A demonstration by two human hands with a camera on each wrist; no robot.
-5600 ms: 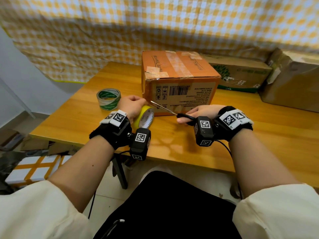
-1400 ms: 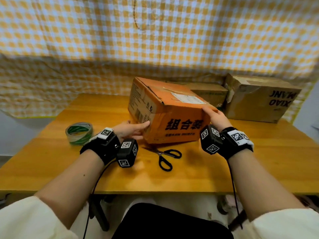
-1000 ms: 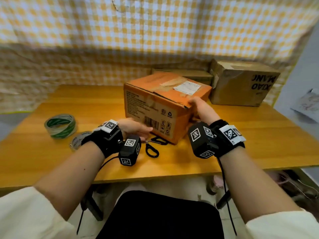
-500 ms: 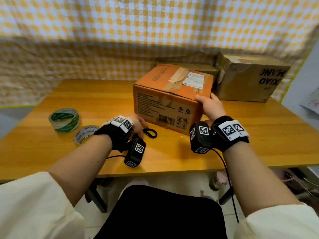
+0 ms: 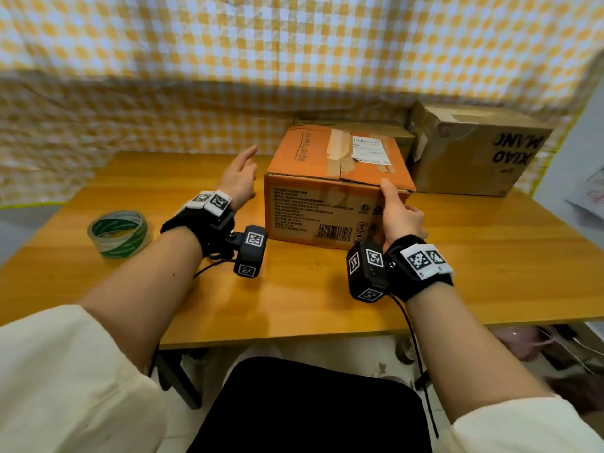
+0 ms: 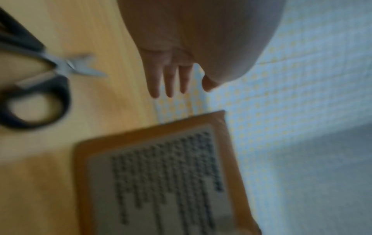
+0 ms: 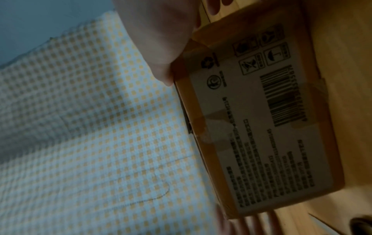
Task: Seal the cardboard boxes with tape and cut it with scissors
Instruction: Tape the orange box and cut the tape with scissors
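Orange box [image 5: 333, 188]: cardboard, standing on the wooden table [image 5: 490, 256] in front of the person, near the table's middle.
Box top: flaps closed, with strips of old brownish tape crossing it and a white shipping label [image 5: 369, 150] stuck toward the far right.
Box front: pale panel with rows of small black print, a barcode and handling symbols; a clear strip of tape runs down over the barcode in the right wrist view.
Right hand [image 5: 400, 217]: holds the near right corner of the box, thumb up against the top edge, the other fingers round the right side.
Left hand [image 5: 238, 178]: raised just left of the box, fingers straight and together, holding nothing, not touching the cardboard.
Scissors [image 6: 34, 89]: black handles, blades slightly apart, lying on the table; seen only from the left wrist, blurred.
Tape roll [image 5: 118, 233]: clear with a green-and-white core, lying flat near the table's left edge, well apart from the box.
Brown boxes [image 5: 474, 152]: behind the orange one, against the yellow checked cloth [image 5: 228, 60].
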